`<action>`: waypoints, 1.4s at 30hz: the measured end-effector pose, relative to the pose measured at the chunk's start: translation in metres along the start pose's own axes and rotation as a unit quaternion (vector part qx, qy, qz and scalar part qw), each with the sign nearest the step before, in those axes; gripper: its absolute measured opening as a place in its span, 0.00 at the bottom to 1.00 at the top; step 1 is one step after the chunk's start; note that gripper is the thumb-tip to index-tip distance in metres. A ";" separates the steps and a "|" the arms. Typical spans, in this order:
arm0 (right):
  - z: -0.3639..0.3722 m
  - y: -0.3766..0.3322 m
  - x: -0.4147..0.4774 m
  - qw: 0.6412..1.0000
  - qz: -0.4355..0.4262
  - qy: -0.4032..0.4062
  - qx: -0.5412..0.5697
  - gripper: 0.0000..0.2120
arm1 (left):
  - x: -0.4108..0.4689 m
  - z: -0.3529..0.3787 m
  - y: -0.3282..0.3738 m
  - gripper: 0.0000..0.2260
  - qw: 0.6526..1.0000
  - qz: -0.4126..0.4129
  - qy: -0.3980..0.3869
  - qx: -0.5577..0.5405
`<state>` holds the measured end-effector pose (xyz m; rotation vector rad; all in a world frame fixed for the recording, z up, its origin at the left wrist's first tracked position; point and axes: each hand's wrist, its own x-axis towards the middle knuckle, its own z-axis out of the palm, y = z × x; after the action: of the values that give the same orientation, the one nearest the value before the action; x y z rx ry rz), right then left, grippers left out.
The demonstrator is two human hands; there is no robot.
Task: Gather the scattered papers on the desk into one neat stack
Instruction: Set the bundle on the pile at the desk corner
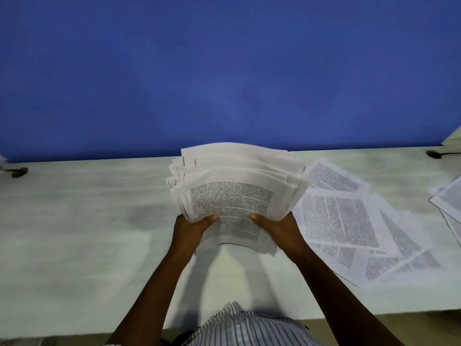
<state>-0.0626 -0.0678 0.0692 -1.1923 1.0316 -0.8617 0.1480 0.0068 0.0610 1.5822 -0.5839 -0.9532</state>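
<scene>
A thick, uneven bundle of printed papers (234,186) is held up over the middle of the pale desk (74,221), its far edges fanned out and misaligned. My left hand (192,228) grips its near left corner, thumb on the top sheet. My right hand (277,227) grips the near right corner in the same way. Several loose printed sheets (349,221) lie overlapping on the desk just right of the bundle. More loose papers (449,203) lie at the far right edge of the view.
A blue partition wall (224,71) stands along the desk's far edge. A dark clamp or bracket (18,172) sits at the far left of the desk, and another dark bracket (434,154) at the far right. The desk's near edge runs by my striped shirt (244,328).
</scene>
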 end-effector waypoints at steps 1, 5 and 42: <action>0.000 0.000 0.001 1.000 -0.001 -0.006 0.000 0.19 | -0.004 -0.001 -0.001 0.16 1.000 -0.001 0.013 -0.005; 0.010 0.005 0.004 1.000 0.010 -0.028 0.007 0.17 | -0.013 -0.012 -0.001 0.15 0.999 -0.013 0.042 -0.008; 0.081 -0.055 0.040 0.875 0.018 0.004 0.483 0.43 | 0.054 -0.072 0.152 0.32 0.884 0.010 -0.233 -0.406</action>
<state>0.0270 -0.0896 0.1215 -0.3083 0.4798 -1.1490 0.2560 -0.0308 0.1952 0.5920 -0.4285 -1.3489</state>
